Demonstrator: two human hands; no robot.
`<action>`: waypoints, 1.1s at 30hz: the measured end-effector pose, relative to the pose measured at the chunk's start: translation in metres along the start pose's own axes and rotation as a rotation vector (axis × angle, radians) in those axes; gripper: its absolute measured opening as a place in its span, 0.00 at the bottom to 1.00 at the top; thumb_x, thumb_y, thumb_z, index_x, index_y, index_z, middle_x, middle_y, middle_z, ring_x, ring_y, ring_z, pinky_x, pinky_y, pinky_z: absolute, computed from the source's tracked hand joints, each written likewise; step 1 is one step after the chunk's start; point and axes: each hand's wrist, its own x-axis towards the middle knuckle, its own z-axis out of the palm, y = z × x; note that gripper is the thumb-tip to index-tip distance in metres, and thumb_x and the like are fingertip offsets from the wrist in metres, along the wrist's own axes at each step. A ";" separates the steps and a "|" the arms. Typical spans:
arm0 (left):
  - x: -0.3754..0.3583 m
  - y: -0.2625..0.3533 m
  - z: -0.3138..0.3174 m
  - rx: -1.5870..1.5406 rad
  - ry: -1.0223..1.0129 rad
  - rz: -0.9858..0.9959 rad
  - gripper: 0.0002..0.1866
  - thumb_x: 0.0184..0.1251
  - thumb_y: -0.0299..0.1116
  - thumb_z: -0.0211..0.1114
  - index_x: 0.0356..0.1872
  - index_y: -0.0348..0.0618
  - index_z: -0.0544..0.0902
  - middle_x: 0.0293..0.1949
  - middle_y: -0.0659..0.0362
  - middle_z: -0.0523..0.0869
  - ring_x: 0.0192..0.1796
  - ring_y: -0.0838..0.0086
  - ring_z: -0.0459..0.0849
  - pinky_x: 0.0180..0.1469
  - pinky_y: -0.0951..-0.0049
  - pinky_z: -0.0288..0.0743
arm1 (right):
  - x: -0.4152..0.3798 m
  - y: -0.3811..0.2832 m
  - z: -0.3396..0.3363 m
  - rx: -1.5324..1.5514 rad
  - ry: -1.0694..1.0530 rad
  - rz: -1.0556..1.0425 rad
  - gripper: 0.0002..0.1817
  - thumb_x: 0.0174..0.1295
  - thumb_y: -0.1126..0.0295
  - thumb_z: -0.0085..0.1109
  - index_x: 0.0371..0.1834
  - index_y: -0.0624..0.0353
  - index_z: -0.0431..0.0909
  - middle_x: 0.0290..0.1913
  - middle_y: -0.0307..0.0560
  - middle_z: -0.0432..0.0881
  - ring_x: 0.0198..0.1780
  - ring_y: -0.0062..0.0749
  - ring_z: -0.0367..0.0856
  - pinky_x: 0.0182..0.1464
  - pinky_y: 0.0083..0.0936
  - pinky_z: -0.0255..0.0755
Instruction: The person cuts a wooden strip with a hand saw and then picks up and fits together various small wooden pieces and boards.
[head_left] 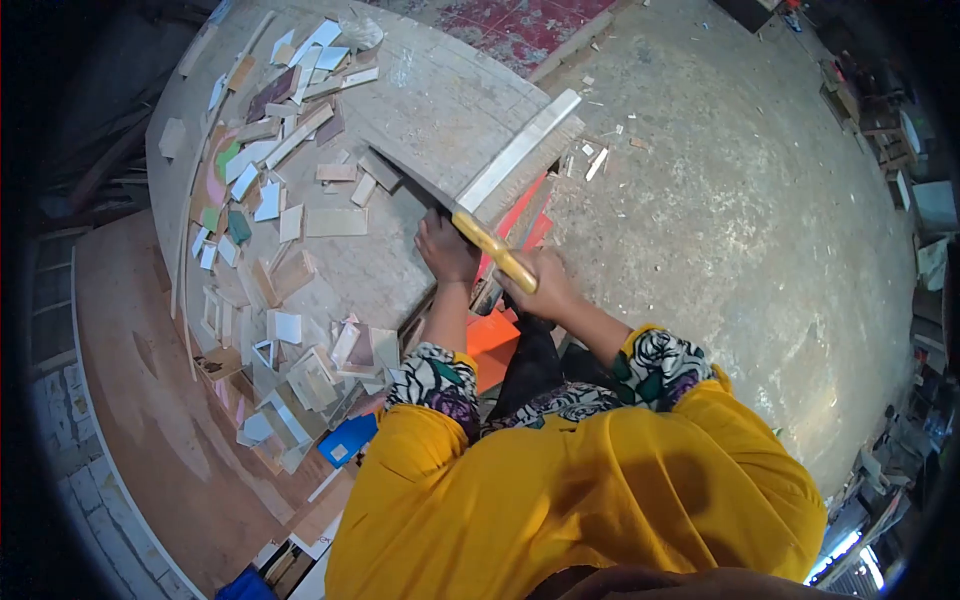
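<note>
A hand saw with a pale, straight blade (515, 155) and a yellow handle (495, 252) extends up and to the right from my body. My right hand (540, 283) is closed around the lower end of that handle. Beside the upper end of the handle, my left hand (445, 247) rests at the edge of the worktable with its fingers bent. A thin dark panel (412, 172) runs down toward my left hand; whether the fingers grip it is hidden. Red and orange pieces (492, 340) show below the hands.
Many wood offcuts (336, 222) lie over the left part of the worktable (430, 75). A blue piece (348, 440) lies near my left sleeve. Small scraps (596, 163) are scattered on the concrete floor (700, 200) at the right. A brown board (150, 360) spans the lower left.
</note>
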 end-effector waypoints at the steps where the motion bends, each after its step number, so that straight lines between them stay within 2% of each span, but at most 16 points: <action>1: 0.000 0.001 0.005 0.002 0.025 -0.039 0.17 0.45 0.31 0.61 0.40 0.41 0.75 0.47 0.53 0.74 0.50 0.59 0.71 0.49 0.58 0.63 | -0.003 0.003 0.000 0.029 -0.023 0.045 0.10 0.55 0.65 0.59 0.26 0.62 0.74 0.18 0.49 0.73 0.19 0.35 0.73 0.25 0.31 0.65; 2: -0.004 0.002 0.010 0.003 0.043 -0.086 0.18 0.45 0.31 0.61 0.41 0.42 0.75 0.46 0.53 0.74 0.50 0.59 0.71 0.49 0.58 0.64 | -0.012 0.007 0.000 0.057 -0.053 0.099 0.12 0.56 0.63 0.58 0.29 0.62 0.75 0.18 0.52 0.73 0.20 0.39 0.75 0.25 0.32 0.67; 3: -0.003 0.005 0.005 0.024 0.015 -0.095 0.17 0.46 0.31 0.60 0.41 0.41 0.75 0.43 0.54 0.75 0.49 0.59 0.71 0.49 0.58 0.64 | -0.026 0.014 -0.003 0.009 0.004 0.028 0.10 0.55 0.64 0.59 0.31 0.61 0.76 0.21 0.52 0.76 0.22 0.40 0.76 0.27 0.31 0.69; 5: -0.005 0.004 0.001 0.003 -0.026 -0.091 0.17 0.47 0.31 0.59 0.42 0.41 0.75 0.42 0.54 0.74 0.48 0.59 0.71 0.49 0.58 0.64 | -0.062 0.002 -0.015 0.157 -0.007 0.155 0.09 0.54 0.67 0.59 0.34 0.60 0.77 0.23 0.53 0.77 0.24 0.41 0.78 0.29 0.29 0.70; 8: 0.003 0.002 0.002 -0.041 -0.048 -0.070 0.17 0.48 0.30 0.58 0.42 0.40 0.75 0.42 0.54 0.73 0.47 0.58 0.71 0.49 0.58 0.64 | -0.068 0.000 -0.020 0.121 -0.019 0.126 0.09 0.54 0.69 0.59 0.37 0.59 0.78 0.25 0.52 0.78 0.26 0.39 0.79 0.31 0.27 0.71; 9: 0.005 0.003 0.003 -0.034 -0.040 -0.106 0.17 0.48 0.30 0.58 0.42 0.40 0.75 0.42 0.53 0.73 0.48 0.58 0.71 0.49 0.58 0.64 | -0.063 -0.004 -0.020 -0.015 0.009 0.054 0.08 0.54 0.68 0.58 0.35 0.59 0.78 0.25 0.53 0.78 0.26 0.42 0.78 0.30 0.28 0.70; 12: 0.000 0.006 0.004 -0.040 -0.028 -0.147 0.17 0.48 0.30 0.58 0.42 0.39 0.75 0.42 0.53 0.73 0.48 0.58 0.71 0.49 0.58 0.64 | -0.058 0.010 -0.029 -0.042 -0.119 0.195 0.08 0.54 0.68 0.59 0.34 0.59 0.77 0.27 0.54 0.78 0.26 0.46 0.77 0.29 0.31 0.69; 14: 0.002 0.007 0.001 0.028 -0.042 -0.143 0.17 0.48 0.30 0.57 0.43 0.40 0.75 0.43 0.53 0.74 0.48 0.58 0.71 0.49 0.59 0.64 | -0.053 0.008 -0.036 0.054 -0.146 0.180 0.08 0.54 0.67 0.59 0.33 0.59 0.76 0.27 0.54 0.77 0.26 0.47 0.76 0.29 0.32 0.68; 16: -0.001 0.002 0.006 0.070 -0.061 -0.163 0.17 0.49 0.30 0.57 0.43 0.41 0.76 0.44 0.55 0.74 0.49 0.60 0.71 0.49 0.60 0.65 | -0.056 0.010 -0.036 0.029 -0.131 0.049 0.08 0.53 0.68 0.59 0.32 0.59 0.76 0.24 0.53 0.76 0.25 0.44 0.76 0.29 0.31 0.68; 20: 0.000 0.003 0.005 0.101 -0.035 -0.088 0.16 0.49 0.30 0.58 0.42 0.42 0.77 0.45 0.56 0.75 0.49 0.61 0.72 0.49 0.60 0.65 | -0.092 0.025 -0.036 0.061 -0.058 0.000 0.07 0.52 0.69 0.60 0.31 0.60 0.76 0.22 0.53 0.74 0.24 0.43 0.75 0.28 0.31 0.67; 26: 0.000 -0.007 0.016 0.023 0.034 -0.080 0.17 0.49 0.31 0.60 0.43 0.42 0.77 0.47 0.57 0.75 0.51 0.61 0.72 0.50 0.60 0.66 | -0.108 0.008 -0.037 0.074 -0.021 0.060 0.08 0.53 0.69 0.60 0.27 0.62 0.73 0.20 0.53 0.72 0.21 0.44 0.71 0.26 0.32 0.64; 29: -0.001 0.003 0.006 0.007 0.030 -0.113 0.18 0.49 0.31 0.60 0.45 0.43 0.77 0.47 0.57 0.75 0.51 0.62 0.71 0.50 0.59 0.65 | -0.106 0.012 -0.047 0.133 -0.035 0.206 0.09 0.54 0.69 0.59 0.25 0.62 0.72 0.19 0.53 0.70 0.19 0.41 0.69 0.25 0.31 0.63; 33: -0.001 0.000 0.005 0.015 0.012 -0.091 0.17 0.49 0.31 0.60 0.43 0.42 0.78 0.48 0.56 0.75 0.51 0.61 0.71 0.50 0.58 0.65 | -0.096 0.010 -0.067 0.108 -0.160 0.097 0.11 0.54 0.67 0.59 0.23 0.62 0.69 0.18 0.50 0.69 0.19 0.37 0.68 0.25 0.30 0.62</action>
